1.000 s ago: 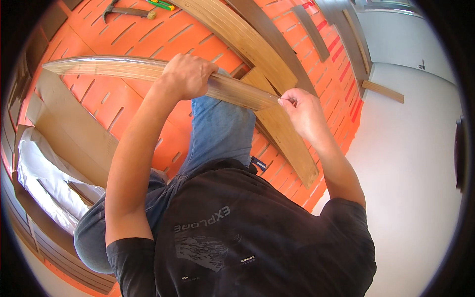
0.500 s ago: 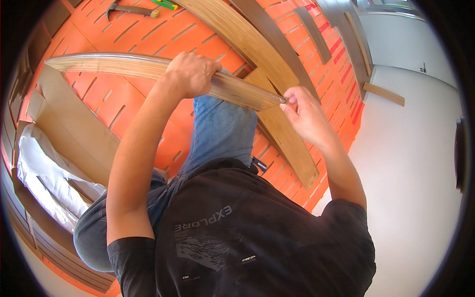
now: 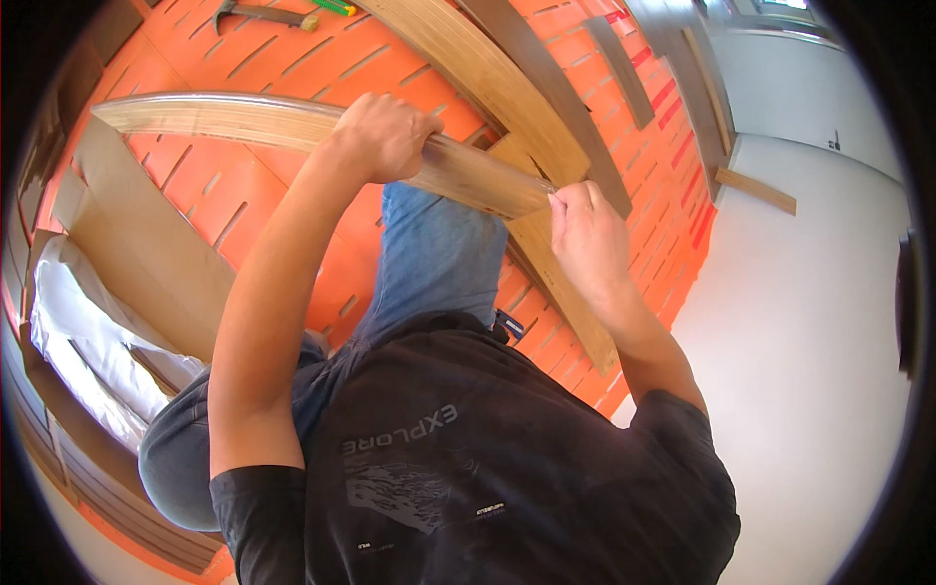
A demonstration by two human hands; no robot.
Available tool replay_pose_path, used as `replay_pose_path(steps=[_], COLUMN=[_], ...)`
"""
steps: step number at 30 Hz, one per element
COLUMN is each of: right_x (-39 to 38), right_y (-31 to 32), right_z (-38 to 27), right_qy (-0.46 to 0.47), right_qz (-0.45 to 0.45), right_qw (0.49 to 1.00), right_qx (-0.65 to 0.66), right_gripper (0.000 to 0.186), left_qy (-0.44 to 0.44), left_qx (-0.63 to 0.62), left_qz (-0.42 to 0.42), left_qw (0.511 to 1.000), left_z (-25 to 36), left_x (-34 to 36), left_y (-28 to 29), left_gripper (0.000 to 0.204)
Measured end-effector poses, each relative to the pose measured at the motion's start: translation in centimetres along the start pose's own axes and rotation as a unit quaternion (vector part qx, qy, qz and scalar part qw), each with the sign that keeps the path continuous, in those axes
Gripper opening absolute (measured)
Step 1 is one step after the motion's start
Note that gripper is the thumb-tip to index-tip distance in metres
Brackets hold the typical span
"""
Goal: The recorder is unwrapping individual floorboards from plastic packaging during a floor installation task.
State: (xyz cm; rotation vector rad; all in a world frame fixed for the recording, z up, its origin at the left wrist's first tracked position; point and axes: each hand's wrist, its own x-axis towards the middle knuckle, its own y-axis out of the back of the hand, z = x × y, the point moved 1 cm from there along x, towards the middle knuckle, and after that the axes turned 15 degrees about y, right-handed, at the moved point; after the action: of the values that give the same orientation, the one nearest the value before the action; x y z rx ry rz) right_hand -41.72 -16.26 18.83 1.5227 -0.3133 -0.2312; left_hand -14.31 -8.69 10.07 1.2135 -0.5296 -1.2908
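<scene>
A long wooden plank [image 3: 224,119], with a shiny, clear strip along its upper edge, lies crosswise above my jeans-clad knee [image 3: 434,244]. My left hand [image 3: 385,138] is wrapped over it right of its middle. At the plank's right end, my right hand [image 3: 585,219] is closed with thumb and fingertips pinched at the edge; whatever is between them is too small to make out. Beyond that end, more planks [image 3: 561,283] lie on the orange slotted underlay [image 3: 224,58]. A small dark blue object [image 3: 512,324] lies beside my leg.
A hammer [image 3: 268,17] and a green tool [image 3: 333,6] lie at the top. At the left are brown cardboard [image 3: 151,234] and white plastic wrapping [image 3: 73,341]. Dark boards [image 3: 624,73] lie at the upper right. A short board [image 3: 756,190] rests on the pale floor [image 3: 790,390] at the right.
My left hand and the plank have shifted slightly upward. My right hand has turned more upright, its fingers curled more tightly at the plank's end.
</scene>
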Motion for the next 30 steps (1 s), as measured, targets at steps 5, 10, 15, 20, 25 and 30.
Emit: replay_pose_path(steps=[5,10,15,20,25,30], right_x=[-0.7,-1.2,1.2,2.6,1.5,4.5], right_y=[-0.6,-0.6,2.0,0.1,0.6,0.2], right_z=[0.0,0.9,1.3,1.5,3.4,2.1], right_qy=[-0.031,-0.030,-0.033,0.056,0.086,0.131], right_qz=[-0.007,-0.009,-0.040,-0.163,-0.163,-0.167], right_qw=[0.997,0.996,0.999,0.980,0.976,0.974], right_qx=[0.072,0.083,-0.006,-0.102,-0.114,-0.077], right_gripper=[0.016,0.020,0.028,0.034,0.028,0.025], left_qy=[-0.004,-0.005,-0.010,-0.025,-0.194,-0.042], left_qx=[0.010,-0.001,-0.009,-0.027,-0.105,-0.034], left_qz=[-0.018,-0.012,0.004,0.011,0.251,0.339], left_qw=[1.000,1.000,1.000,0.999,0.942,0.939], left_z=[-0.1,0.4,0.0,-0.9,-1.6,-10.4], left_x=[0.0,0.0,0.3,-0.4,1.2,-0.2], left_y=[0.0,0.3,-0.1,0.4,-1.8,-2.2], left_gripper=[0.030,0.029,0.028,0.022,0.035,0.053])
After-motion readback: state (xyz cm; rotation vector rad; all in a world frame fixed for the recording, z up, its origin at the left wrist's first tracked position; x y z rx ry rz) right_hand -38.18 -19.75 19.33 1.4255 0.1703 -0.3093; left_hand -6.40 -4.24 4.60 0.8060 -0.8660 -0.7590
